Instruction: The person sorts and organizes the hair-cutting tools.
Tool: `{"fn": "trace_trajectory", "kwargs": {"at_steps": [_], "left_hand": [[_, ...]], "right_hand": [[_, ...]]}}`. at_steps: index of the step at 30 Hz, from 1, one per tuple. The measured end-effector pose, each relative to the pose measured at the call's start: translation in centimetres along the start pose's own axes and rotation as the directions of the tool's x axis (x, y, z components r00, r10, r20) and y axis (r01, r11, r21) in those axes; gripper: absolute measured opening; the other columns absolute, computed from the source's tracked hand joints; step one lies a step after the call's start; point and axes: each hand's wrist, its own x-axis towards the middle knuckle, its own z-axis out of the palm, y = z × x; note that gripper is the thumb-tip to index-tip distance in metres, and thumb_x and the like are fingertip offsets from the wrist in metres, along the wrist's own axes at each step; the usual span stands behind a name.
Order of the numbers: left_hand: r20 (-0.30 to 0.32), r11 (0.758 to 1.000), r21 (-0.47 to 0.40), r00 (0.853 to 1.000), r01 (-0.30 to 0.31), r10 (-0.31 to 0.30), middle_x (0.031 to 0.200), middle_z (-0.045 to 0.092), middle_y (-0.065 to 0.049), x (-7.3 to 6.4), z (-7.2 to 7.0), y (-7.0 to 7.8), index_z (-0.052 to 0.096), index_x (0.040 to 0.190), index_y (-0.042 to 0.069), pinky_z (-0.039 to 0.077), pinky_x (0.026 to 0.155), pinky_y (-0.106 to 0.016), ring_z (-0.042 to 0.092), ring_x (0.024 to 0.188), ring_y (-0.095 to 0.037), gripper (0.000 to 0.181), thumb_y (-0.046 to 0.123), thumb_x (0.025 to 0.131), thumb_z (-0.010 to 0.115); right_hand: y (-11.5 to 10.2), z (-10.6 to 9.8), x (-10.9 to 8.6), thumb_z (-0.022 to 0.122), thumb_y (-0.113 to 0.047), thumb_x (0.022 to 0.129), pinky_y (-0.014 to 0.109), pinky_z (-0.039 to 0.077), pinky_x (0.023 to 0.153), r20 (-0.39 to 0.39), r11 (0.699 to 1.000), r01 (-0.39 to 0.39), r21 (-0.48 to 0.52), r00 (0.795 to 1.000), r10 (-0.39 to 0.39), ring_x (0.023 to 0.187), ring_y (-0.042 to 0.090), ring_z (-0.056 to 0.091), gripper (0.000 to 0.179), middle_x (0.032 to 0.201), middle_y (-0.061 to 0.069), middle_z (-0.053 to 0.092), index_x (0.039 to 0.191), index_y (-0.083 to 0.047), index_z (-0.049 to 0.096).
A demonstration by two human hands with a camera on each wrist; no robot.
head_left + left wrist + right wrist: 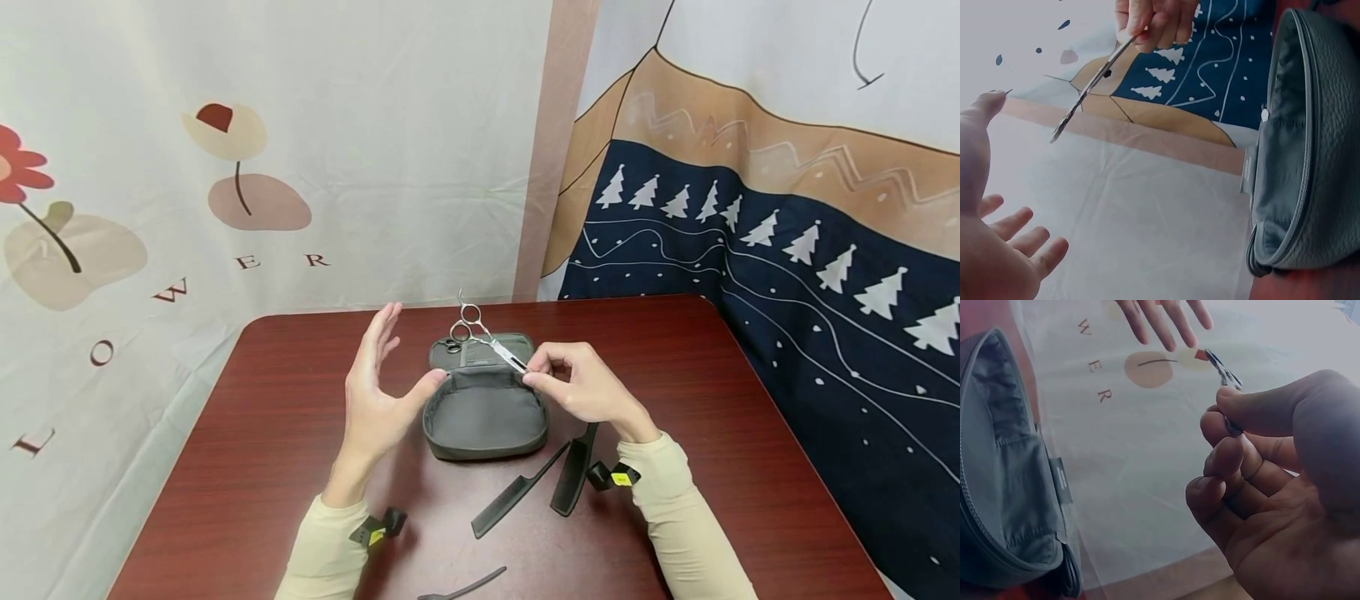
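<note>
My right hand (581, 383) pinches a pair of silver hairdressing scissors (487, 340) by the blade end, between thumb and fingers. Their finger rings point up and to the left, above the lid of a grey zippered case (486, 454). The case stands unzipped, its lid folded back, and another pair of scissors (452, 345) shows at the lid's left side. Held up at the case's left is my left hand (378, 408), fingers straight and thumb spread toward the case rim. In the left wrist view the scissors (1088, 90) hang in the air, apart from the left hand (997, 250).
A black comb with a thin handle (517, 493) and a wider black comb (574, 471) lie on the brown table (285, 467), in front of the case. Near the bottom edge lies a slim dark tool (472, 585), partly cut off. Printed curtains hang behind the table.
</note>
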Motion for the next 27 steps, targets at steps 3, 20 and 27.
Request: {"fn": "trace_trajectory", "kwargs": {"at_steps": [3, 20, 27], "left_hand": [[0.0, 0.991, 0.125, 0.999, -0.047, 0.047, 0.174, 0.055, 0.0, 0.0, 0.0, 0.0, 0.048, 0.172, 0.021, 0.047, 0.129, -0.03, 0.052, 0.162, -0.021, 0.104, 0.016, 0.081, 0.099], [0.162, 0.861, 0.372, 0.938, -0.347, 0.307, 0.166, 0.062, -0.015, 0.0, 0.0, -0.1, 0.054, 0.167, 0.009, 0.042, 0.133, -0.055, 0.051, 0.162, -0.042, 0.102, 0.035, 0.081, 0.102], [0.304, 0.78, 0.44, 0.891, -0.445, 0.337, 0.166, 0.062, -0.014, 0.2, 0.0, 0.0, 0.057, 0.165, 0.009, 0.043, 0.13, -0.057, 0.052, 0.162, -0.038, 0.105, 0.036, 0.076, 0.105]], "right_hand": [[0.1, -0.3, -0.1, 0.082, -0.004, 0.102, 0.02, 0.042, 0.058, 0.009, 1.0, -0.009, -0.026, 1.0, 0.009, 0.067, 0.004, 0.052, 0.015, 0.077, -0.003, 0.062, 0.093, -0.016, 0.079], [0.5, -1.6, -0.6, 0.082, -0.007, 0.102, 0.026, 0.044, 0.059, 0.072, 0.983, -0.018, -0.182, 0.997, 0.032, 0.069, 0.007, 0.053, 0.014, 0.078, -0.006, 0.065, 0.095, -0.019, 0.08], [0.2, -1.9, -0.6, 0.082, -0.007, 0.102, 0.025, 0.046, 0.062, 0.12, 0.973, -0.031, -0.228, 0.991, 0.06, 0.069, 0.007, 0.054, 0.014, 0.077, -0.006, 0.067, 0.095, -0.018, 0.08]]}}
